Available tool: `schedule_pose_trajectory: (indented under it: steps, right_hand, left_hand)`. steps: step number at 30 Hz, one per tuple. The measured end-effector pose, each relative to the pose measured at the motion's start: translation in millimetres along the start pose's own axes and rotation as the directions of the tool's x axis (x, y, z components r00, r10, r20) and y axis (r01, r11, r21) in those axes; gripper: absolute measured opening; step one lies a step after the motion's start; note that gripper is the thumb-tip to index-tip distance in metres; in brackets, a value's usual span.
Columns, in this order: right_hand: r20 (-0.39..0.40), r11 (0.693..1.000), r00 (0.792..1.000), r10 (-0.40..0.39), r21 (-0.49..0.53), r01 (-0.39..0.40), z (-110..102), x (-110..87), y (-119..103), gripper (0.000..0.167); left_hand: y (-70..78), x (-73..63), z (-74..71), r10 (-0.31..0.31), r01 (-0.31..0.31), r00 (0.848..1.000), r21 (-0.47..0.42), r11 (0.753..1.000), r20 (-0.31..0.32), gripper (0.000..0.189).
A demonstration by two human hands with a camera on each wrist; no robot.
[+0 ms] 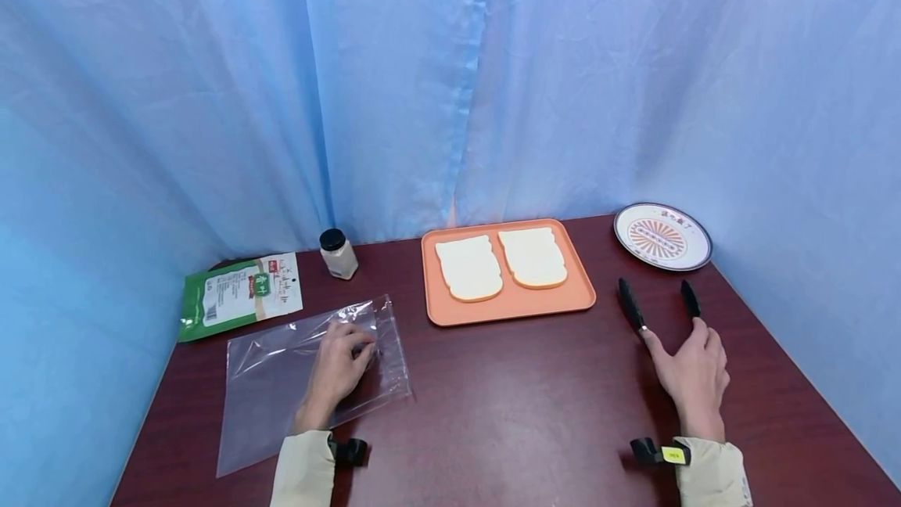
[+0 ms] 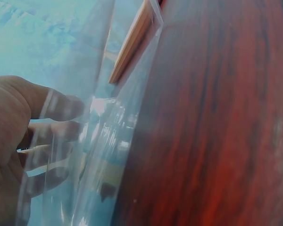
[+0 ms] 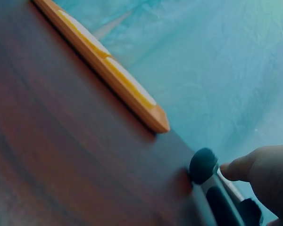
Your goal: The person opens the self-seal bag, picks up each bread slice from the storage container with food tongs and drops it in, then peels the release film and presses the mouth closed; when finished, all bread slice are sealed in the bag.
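Observation:
A clear plastic bag (image 1: 263, 397) lies flat on the left of the table, its right part wrinkled and slightly raised. My left hand (image 1: 341, 358) is over that part, fingers bent, pinching the film; in the left wrist view the fingers (image 2: 61, 107) show through the plastic. At the right, my right hand (image 1: 693, 370) grips a pair of tongs (image 1: 629, 305), thumb against one arm and fingers against the other. The black ends of the tongs are spread apart and point away from me. The palm hides the rest of them.
An orange tray (image 1: 510, 313) with two bread slices (image 1: 470, 268) stands at the back middle. A white plate (image 1: 662, 237) is at the back right. A black-capped seasoning jar (image 1: 340, 257) and a green packet (image 1: 239, 293) are at the back left. Blue curtains (image 1: 394, 100) surround the table.

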State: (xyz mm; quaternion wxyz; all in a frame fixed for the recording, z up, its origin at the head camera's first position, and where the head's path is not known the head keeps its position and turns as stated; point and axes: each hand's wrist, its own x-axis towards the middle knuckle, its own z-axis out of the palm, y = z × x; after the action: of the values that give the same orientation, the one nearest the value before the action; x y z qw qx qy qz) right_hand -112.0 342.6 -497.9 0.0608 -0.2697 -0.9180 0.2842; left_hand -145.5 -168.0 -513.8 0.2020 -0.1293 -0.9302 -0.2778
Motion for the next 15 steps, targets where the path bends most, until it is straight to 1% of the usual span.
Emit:
schedule_pose_trajectory:
  steps: [4, 6, 9, 11, 15]
  right_hand:
    - [0.023, 0.997, 0.999, 0.047, -0.068, -0.045, 5, 3.2, 7, 0.109]
    - [0.038, 0.991, 0.996, 0.077, -0.114, -0.072, 6, 4.9, 9, 0.117]
    - [0.053, 0.980, 0.993, 0.107, -0.176, -0.096, 6, 5.3, 12, 0.124]
    - [0.054, 0.974, 0.992, 0.113, -0.201, -0.100, 7, 5.1, 14, 0.126]
    - [0.021, 0.974, 0.996, 0.086, -0.213, -0.080, 13, 5.8, 17, 0.123]
  left_hand:
    - [0.2, -0.4, 0.0, -0.002, 0.002, 1.000, 0.002, 1.000, 0.002, 0.008]
    - [0.3, -0.4, 0.0, -0.011, 0.011, 1.000, 0.005, 1.000, 0.007, 0.008]
    - [0.3, -0.6, -0.3, -0.023, 0.023, 1.000, 0.008, 1.000, 0.014, 0.007]
    - [-0.1, -0.6, -0.6, -0.026, 0.026, 1.000, 0.009, 1.000, 0.015, 0.007]
    - [-1.0, 0.1, -1.0, -0.019, 0.019, 1.000, 0.015, 1.000, 0.012, 0.007]
